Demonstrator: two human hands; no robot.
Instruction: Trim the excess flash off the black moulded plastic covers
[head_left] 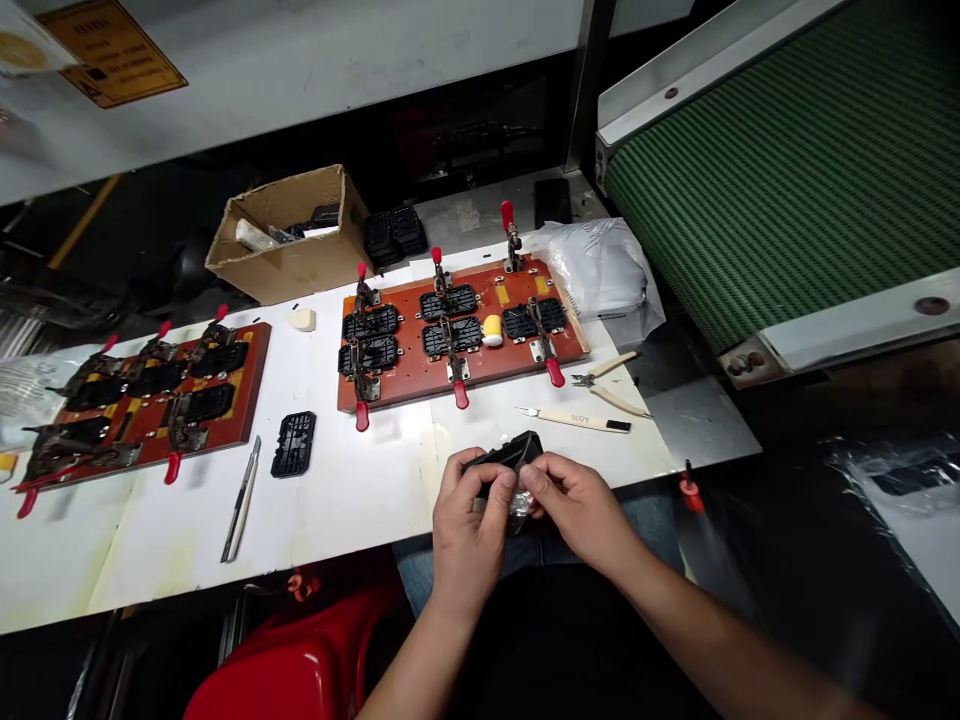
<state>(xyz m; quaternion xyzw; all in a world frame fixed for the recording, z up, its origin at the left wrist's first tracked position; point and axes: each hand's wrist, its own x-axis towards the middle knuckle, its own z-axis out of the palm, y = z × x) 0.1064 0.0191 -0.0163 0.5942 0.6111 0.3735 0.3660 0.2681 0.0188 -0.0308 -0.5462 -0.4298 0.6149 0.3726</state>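
Both hands meet over the near edge of the white table [360, 500]. My left hand [469, 530] and my right hand [574, 505] are closed on one black plastic part [510, 455], fingertips pinched together at its lower side. Something small and shiny shows between the fingertips; I cannot make out what it is. Beyond the hands lies a red-brown fixture board [480, 375] with red-handled toggle clamps holding several black parts and a small yellow-white roll [492, 330].
A second clamp board [142, 400] lies at the left. A loose black part [294, 443], tweezers [241, 500], a craft knife [574, 419] and cutters [609, 385] lie on the table. Cardboard box [289, 235], plastic bag [600, 265], green conveyor belt [780, 160], red stool [300, 660].
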